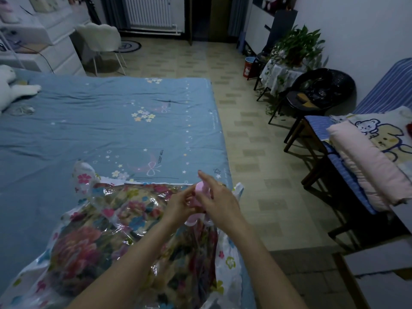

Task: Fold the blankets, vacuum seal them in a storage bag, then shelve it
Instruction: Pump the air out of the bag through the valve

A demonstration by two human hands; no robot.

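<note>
A clear storage bag (66,273) with a flower print lies on the near corner of the bed (89,130). Inside it is a folded floral blanket (93,241). A small pink pump (197,192) stands on the bag near its right edge. My left hand (178,205) grips the pump from the left, fingers curled round it. My right hand (217,200) holds the pump from the right, with the index finger pointing up past its top. The base of the pump is partly hidden behind my hands.
The bed has a blue star-print sheet; a white plush toy (9,85) lies at its far left. To the right, a bench (334,161) carries folded pink and cartoon-print blankets (367,161). A black chair (321,92), a potted plant (294,45) and tiled floor (245,121) lie beyond.
</note>
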